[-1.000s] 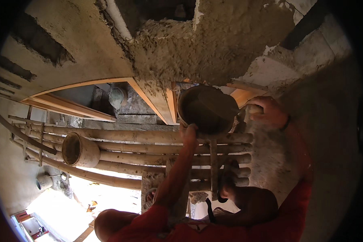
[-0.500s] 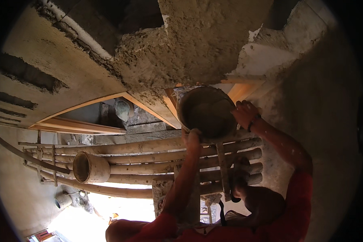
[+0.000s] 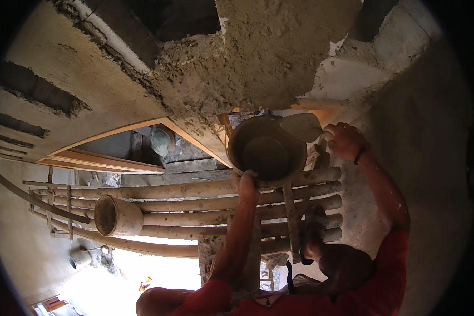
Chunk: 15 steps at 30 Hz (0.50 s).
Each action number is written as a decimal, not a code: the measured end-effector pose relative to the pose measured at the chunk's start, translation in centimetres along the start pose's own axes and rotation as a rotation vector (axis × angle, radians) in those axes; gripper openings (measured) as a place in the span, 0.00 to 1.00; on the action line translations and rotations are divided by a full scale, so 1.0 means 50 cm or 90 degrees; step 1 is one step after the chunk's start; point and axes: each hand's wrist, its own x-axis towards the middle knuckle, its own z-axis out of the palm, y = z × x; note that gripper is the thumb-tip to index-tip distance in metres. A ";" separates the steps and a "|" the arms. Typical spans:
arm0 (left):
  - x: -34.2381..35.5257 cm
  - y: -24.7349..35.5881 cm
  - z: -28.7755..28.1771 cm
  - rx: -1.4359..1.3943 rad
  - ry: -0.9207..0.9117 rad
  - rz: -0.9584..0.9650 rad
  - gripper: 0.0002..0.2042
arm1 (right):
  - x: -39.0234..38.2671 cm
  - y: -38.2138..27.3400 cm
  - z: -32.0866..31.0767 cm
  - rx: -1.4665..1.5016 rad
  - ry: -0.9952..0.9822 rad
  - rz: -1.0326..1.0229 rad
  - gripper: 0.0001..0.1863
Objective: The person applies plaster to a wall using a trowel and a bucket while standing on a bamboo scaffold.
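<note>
A round mud-stained bucket [image 3: 245,132] is tilted so its dark inside faces me. My left hand [image 3: 246,184] is closed over its near rim, with the thumb on the inner side. My right hand [image 3: 346,142] grips the handle of a trowel [image 3: 302,127], whose rounded grey blade lies over the bucket's right rim. Wet-looking grey mortar seems to lie at the bucket's bottom, though it is dark there. Just beyond the bucket, a rough band of fresh mortar [image 3: 258,63] covers part of the wall.
Below me runs a scaffold of round wooden poles [image 3: 189,218] with gaps between them. A second bucket [image 3: 129,217] rests on the poles at left. A wooden window frame [image 3: 105,167] is set in the wall, and a curved pipe or hose [image 3: 31,197] reaches in from the left.
My right hand has risen and shifted right, bringing the trowel blade into sight at the bucket's rim. The left hand keeps its hold, and the bucket has barely moved.
</note>
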 end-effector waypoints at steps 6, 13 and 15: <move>0.019 0.002 0.026 -0.034 0.012 0.023 0.21 | 0.033 0.057 -0.027 -0.108 0.035 0.034 0.23; 0.033 0.035 0.037 -0.007 0.021 0.035 0.25 | 0.055 -0.025 -0.025 -0.089 0.042 0.001 0.22; 0.049 0.033 0.033 -0.023 0.023 0.068 0.26 | 0.057 -0.048 -0.023 -0.086 0.057 -0.010 0.21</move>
